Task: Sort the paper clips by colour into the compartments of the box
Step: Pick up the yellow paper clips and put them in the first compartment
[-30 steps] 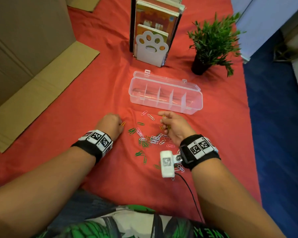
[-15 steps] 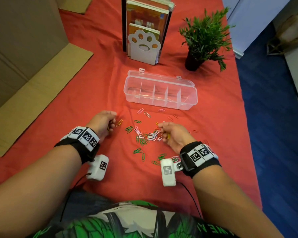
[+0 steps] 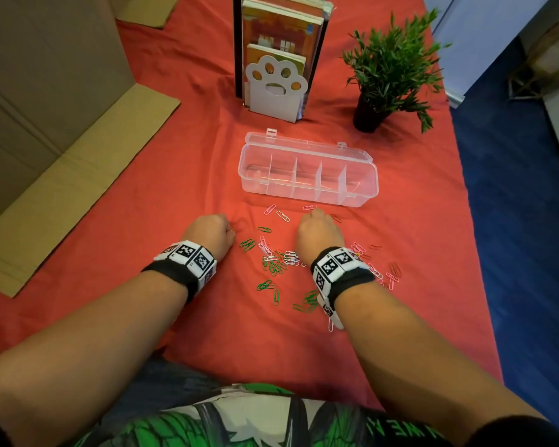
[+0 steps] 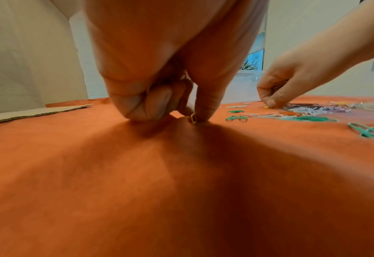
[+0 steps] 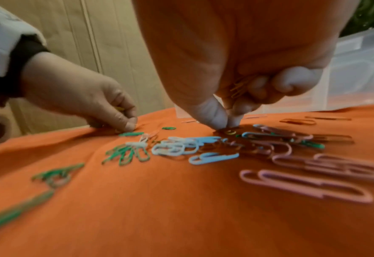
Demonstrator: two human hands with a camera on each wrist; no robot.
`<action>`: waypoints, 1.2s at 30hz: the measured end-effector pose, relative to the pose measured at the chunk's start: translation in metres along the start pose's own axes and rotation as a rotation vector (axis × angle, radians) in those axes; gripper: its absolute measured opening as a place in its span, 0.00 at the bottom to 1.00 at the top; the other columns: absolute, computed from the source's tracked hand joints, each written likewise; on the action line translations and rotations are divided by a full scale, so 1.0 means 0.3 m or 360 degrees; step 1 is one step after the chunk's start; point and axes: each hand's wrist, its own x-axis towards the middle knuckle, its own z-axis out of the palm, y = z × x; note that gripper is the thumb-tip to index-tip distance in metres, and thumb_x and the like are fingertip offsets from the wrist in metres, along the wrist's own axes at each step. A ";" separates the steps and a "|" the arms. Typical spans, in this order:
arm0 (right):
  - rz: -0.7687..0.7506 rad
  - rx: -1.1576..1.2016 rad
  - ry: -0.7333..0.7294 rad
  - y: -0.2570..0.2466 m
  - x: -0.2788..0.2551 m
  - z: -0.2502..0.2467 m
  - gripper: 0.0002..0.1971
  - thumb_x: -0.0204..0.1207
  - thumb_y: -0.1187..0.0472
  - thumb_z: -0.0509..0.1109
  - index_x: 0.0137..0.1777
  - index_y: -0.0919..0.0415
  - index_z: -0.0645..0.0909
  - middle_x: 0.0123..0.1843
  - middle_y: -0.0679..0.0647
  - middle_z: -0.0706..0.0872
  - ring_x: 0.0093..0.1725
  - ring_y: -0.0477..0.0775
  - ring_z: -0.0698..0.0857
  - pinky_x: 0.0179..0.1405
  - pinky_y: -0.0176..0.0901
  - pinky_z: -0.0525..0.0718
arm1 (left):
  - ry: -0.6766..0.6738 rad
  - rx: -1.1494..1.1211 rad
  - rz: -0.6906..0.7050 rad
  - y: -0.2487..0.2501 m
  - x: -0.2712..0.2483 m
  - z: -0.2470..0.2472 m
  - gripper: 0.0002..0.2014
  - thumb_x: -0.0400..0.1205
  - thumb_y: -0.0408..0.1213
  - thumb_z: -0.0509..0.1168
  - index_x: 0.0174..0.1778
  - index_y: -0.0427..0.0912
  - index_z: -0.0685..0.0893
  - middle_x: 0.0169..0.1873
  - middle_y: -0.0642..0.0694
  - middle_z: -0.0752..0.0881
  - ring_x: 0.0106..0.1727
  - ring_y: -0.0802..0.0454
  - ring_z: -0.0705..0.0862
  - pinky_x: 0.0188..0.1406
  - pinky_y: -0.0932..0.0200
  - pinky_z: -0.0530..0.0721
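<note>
The clear box (image 3: 304, 192) with several compartments lies open on the red cloth. In front of it, green, white, pink and orange paper clips (image 3: 276, 262) lie scattered. My left hand (image 3: 229, 232) is left of the pile, and its thumb and forefinger pinch a yellow clip (image 4: 192, 119) against the cloth. My right hand (image 3: 313, 217) is near the box's front wall. It holds several yellow clips (image 5: 239, 87) in its curled fingers, while its thumb and forefinger (image 5: 225, 124) press down on another yellow clip (image 5: 230, 132).
A bookend with books (image 3: 276, 88) and a potted plant (image 3: 388, 75) stand behind the box. Flattened cardboard (image 3: 62, 150) lies at the left. The table's right edge (image 3: 465, 195) drops to a blue floor. More pink clips (image 3: 391, 272) lie right of my right wrist.
My left hand slid right onto the yellow clip and now pinches it. My right hand moved forward towards the box and reached down to another clip.
</note>
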 end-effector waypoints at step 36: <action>0.0011 0.0148 -0.0076 0.004 0.006 0.002 0.18 0.73 0.72 0.58 0.64 0.70 0.71 0.63 0.66 0.75 0.63 0.67 0.76 0.60 0.56 0.79 | 0.0359 -0.1323 -0.0288 0.197 0.250 -0.208 0.17 0.76 0.28 0.62 0.61 0.40 0.83 0.51 0.42 0.89 0.48 0.48 0.87 0.54 0.55 0.84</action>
